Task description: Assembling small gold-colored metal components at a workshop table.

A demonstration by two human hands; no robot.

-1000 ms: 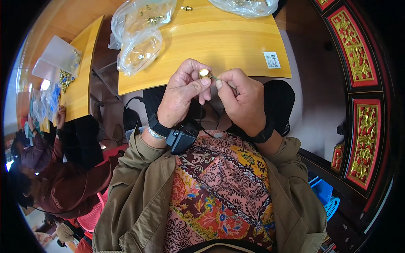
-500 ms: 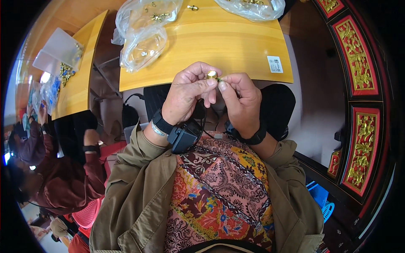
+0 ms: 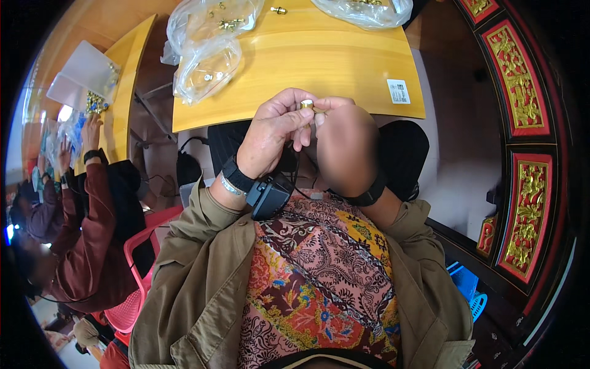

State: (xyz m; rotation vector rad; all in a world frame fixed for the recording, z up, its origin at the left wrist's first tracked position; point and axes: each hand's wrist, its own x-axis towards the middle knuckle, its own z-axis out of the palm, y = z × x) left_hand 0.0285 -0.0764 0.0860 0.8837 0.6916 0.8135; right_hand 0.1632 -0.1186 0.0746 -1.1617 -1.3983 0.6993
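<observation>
My left hand (image 3: 275, 126) pinches a small gold-coloured brass fitting (image 3: 306, 104) with a white end facing up, just off the table's near edge. Thumb and forefinger of my right hand (image 3: 346, 138) close on the right side of the same fitting. Part of the right hand is blurred, and the fingers hide just what portion of the fitting they grip. On the yellow wooden table (image 3: 319, 67) beyond lies one loose brass fitting (image 3: 278, 10). A clear plastic bag (image 3: 212, 71) with small pale pieces lies at the table's left.
More brass parts lie in bags at the far side, one bag (image 3: 369, 15) toward the right. A printed label (image 3: 398, 91) sticks near the table's right corner. On the left, a co-worker's hand (image 3: 91, 132) reaches to a second table with brass parts (image 3: 96, 103) beside a box.
My right hand has shifted slightly and its fingers have turned against the fitting. The left hand keeps its pinch. A co-worker's arm has reached forward to the left table.
</observation>
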